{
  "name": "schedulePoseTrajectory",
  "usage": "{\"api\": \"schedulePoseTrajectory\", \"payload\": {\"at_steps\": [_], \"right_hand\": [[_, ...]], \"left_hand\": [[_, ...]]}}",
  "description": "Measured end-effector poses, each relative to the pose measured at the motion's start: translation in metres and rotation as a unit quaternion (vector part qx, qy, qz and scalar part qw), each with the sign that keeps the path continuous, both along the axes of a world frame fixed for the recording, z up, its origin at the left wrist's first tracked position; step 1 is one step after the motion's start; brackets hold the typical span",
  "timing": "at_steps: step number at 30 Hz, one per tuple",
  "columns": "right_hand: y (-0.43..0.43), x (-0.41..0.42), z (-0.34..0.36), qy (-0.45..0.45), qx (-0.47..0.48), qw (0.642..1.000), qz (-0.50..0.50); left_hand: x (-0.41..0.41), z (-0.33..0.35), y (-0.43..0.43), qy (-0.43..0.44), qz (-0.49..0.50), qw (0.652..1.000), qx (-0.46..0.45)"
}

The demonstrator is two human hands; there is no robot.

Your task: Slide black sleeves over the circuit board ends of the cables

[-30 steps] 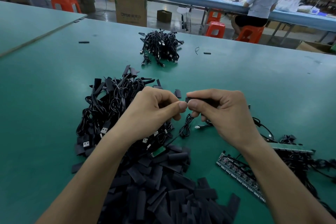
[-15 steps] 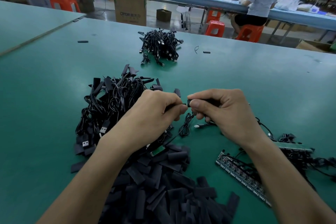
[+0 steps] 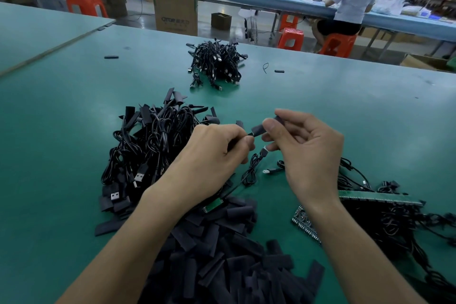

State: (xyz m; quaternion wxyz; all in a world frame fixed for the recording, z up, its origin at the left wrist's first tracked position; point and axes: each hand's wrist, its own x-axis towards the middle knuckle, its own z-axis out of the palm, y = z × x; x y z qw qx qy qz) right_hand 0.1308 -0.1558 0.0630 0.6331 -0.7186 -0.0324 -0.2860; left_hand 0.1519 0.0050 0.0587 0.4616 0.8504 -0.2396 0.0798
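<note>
In the head view, the left hand [image 3: 217, 153] had its fingers curled, pinching a thin black cable [image 3: 250, 134] just short of its end. The right hand [image 3: 306, 153] pinched a short flat black sleeve [image 3: 259, 128] between thumb and forefinger, its other fingers loosely spread. Both were held above the middle of the green worktop [image 3: 345, 106], with the sleeve meeting the cable's tip. The board end did not show; it was likely inside the sleeve or behind the fingers.

The sleeve looked very light, soft and easily flattened, so a gentle pinch on its edges would probably keep its mouth open. The cable looked limp and likely to buckle unless held close behind the board. Judging by a small bare green circuit board [image 3: 214, 204] lying by the left wrist, the board would be stiff but thin, with fragile joints.

Nothing sat in a container. Loose black sleeves [image 3: 222, 266] were heaped at the near edge, and a tangle of black USB cables [image 3: 153, 145] lay towards the left edge. A second cable bundle [image 3: 217, 64] lay near the far edge, and a long green panel of circuit boards [image 3: 377, 197] towards the right edge. Brown cardboard boxes [image 3: 175, 11] stood on the floor beyond the far edge, their contents unseen.
</note>
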Motion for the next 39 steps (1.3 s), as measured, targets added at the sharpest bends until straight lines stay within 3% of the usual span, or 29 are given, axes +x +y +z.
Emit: {"api": "schedulePoseTrajectory", "payload": {"at_steps": [10, 39], "right_hand": [[0.015, -0.004, -0.004, -0.015, 0.074, 0.996, 0.049], [0.017, -0.002, 0.004, -0.015, -0.014, 1.0, 0.0]], "left_hand": [[0.0, -0.001, 0.0, -0.028, 0.013, 0.999, -0.038], [-0.003, -0.002, -0.006, -0.044, 0.04, 0.993, -0.1]]}}
